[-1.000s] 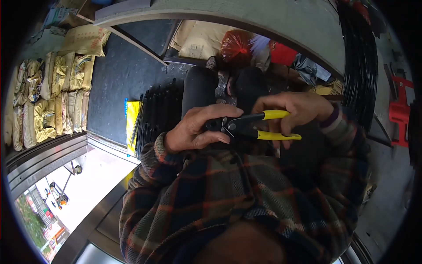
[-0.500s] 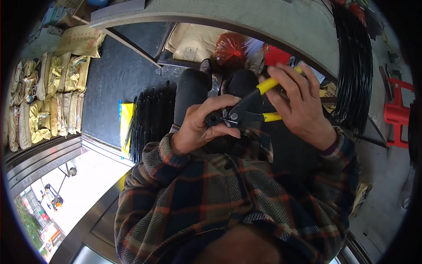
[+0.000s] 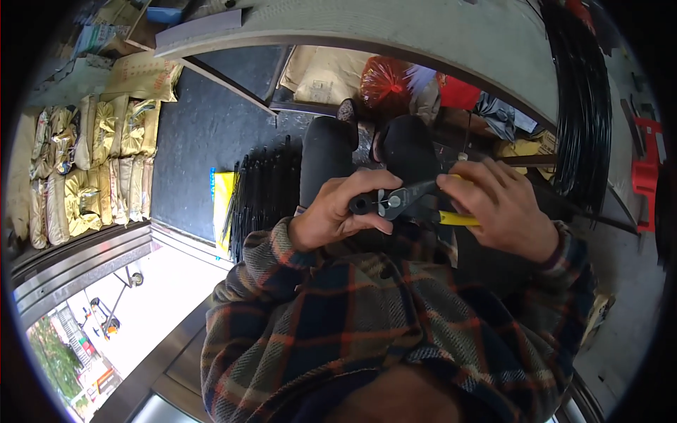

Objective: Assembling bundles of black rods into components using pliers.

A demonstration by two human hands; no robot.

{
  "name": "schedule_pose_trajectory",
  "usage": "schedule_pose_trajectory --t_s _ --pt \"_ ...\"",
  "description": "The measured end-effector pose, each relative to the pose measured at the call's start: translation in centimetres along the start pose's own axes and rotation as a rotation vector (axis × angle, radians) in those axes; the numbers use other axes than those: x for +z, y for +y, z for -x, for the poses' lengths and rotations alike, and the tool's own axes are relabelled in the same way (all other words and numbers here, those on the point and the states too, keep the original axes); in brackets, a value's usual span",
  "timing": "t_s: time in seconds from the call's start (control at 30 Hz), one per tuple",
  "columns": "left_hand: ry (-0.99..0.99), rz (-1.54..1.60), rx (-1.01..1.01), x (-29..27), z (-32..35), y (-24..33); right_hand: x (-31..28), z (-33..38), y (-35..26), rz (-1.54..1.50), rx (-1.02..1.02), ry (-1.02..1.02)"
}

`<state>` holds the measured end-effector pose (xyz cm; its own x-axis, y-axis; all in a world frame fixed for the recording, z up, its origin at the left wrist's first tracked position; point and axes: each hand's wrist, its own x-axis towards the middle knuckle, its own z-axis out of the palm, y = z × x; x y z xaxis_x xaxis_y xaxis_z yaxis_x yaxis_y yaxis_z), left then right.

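Over my lap, my left hand point(image 3: 331, 208) pinches a small black cylindrical piece point(image 3: 360, 204) with a round hole in its end. My right hand point(image 3: 504, 208) is closed around the yellow handles of a pair of cutting pliers point(image 3: 460, 219). The dark jaws meet the black piece at my left fingertips, next to a round pivot. A short bright wire-like line shows by the jaws; exactly what they grip cannot be made out.
On the dark floor to the left stands a bundle of black rods point(image 3: 264, 190) beside a yellow bag point(image 3: 223, 204). Wrapped packages point(image 3: 84, 197) are stacked farther left. A grey table point(image 3: 395, 28) spans ahead, with black strands point(image 3: 584, 127) hanging at its right. A red stool point(image 3: 645, 169) stands beyond.
My right hand has closed, bringing the spread yellow handles together. The jaws have closed in toward the black piece. The whole view has shifted slightly.
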<state>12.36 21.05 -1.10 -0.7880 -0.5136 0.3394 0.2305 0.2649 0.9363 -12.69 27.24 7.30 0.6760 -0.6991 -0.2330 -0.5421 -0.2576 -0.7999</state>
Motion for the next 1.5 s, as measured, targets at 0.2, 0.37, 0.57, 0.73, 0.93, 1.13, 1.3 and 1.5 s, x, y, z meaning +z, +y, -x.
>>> schedule_pose_trajectory --t_s 0.2,0.37,0.57,0.73,0.93,1.13,1.3,1.5 --pt "-0.231 0.081 0.036 -0.3 -0.8 -0.5 -0.2 1.3 1.5 -0.771 0.267 -0.256" --pt "0.050 -0.139 0.049 -0.8 0.4 -0.2 0.6 -0.9 -0.3 0.752 -0.120 0.330" --pt "0.235 -0.196 0.022 0.0 0.1 -0.5 1.1 -3.0 0.7 0.870 -0.072 0.525" --pt "0.318 -0.237 0.039 -0.4 0.3 -0.2 2.5 -4.0 2.1 0.709 -0.070 0.524" --pt "0.618 -0.267 0.047 0.8 0.6 -0.9 6.1 -7.4 4.6 0.563 -0.180 0.774" --pt "0.806 -0.336 -0.091 0.8 -1.2 -0.5 6.5 -8.8 6.2 0.465 -0.197 0.746" --pt "0.819 -0.099 -0.064 -0.6 -0.9 -3.1 5.0 -9.6 5.9 -0.427 -0.072 0.587" --pt "0.692 -0.087 -0.044 -0.6 -1.6 -4.0 -11.5 -14.8 10.4 -0.340 0.148 1.135"
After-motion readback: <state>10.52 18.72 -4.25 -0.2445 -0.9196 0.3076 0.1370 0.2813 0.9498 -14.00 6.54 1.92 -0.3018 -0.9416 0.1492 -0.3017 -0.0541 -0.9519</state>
